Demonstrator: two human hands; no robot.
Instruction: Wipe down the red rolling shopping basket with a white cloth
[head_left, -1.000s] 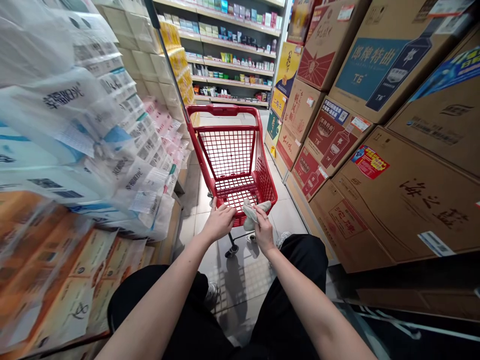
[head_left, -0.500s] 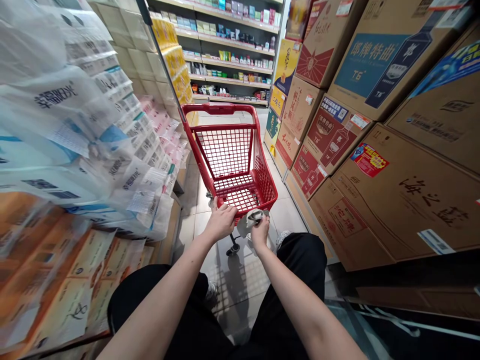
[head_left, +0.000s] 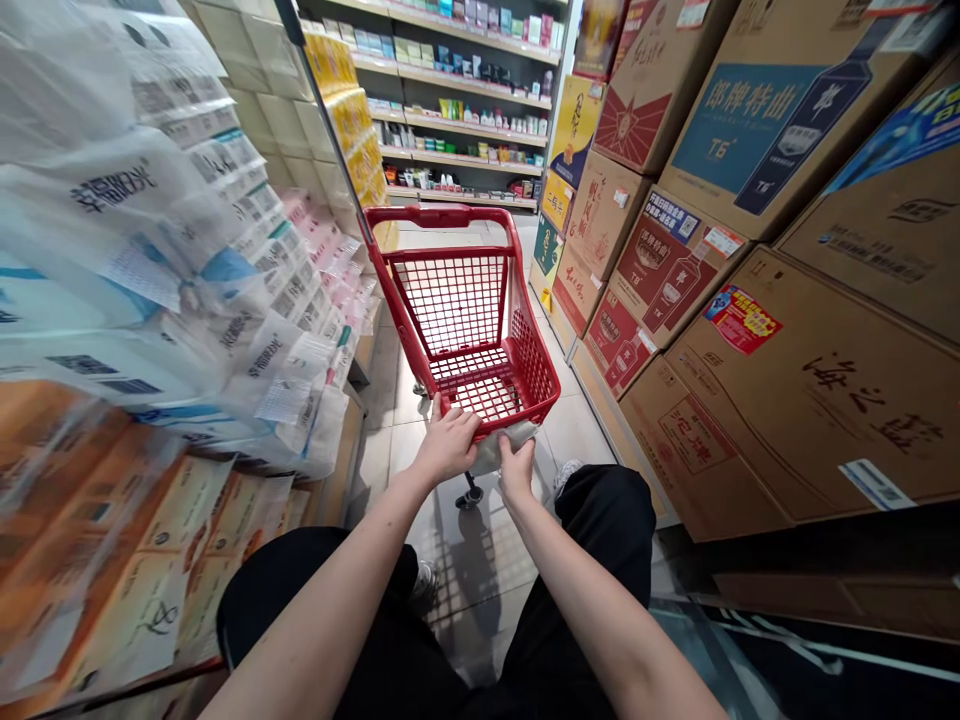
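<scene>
A red plastic shopping cart (head_left: pixel 406 325) stands before me, its mesh basket tilted towards me with nothing lying in it. My left hand (head_left: pixel 448 447) is closed over the near left corner of the basket rim. Just right of it, my right hand (head_left: pixel 517 472) pinches a greyish-white cloth (head_left: pixel 489 455) and presses it against the front edge of the basket. Part of the cloth is hidden behind the right thumb and fingers. A black caster (head_left: pixel 470 496) shows beneath the basket, and a dark pole (head_left: pixel 330 125) rises from the cart's far left corner.
Wrapped paper packs (head_left: pixel 150 250) are stacked close on the left. Cardboard cartons (head_left: pixel 840 380) form a wall on the right. At the aisle's far end are shelves (head_left: pixel 472 75) of small goods. My knees flank the tiled floor (head_left: pixel 457 560) below the cart.
My right hand has brought the cloth up against the basket's front edge, flattening the bunched cloth. The left hand keeps its hold on the rim, and the cart has shifted slightly right.
</scene>
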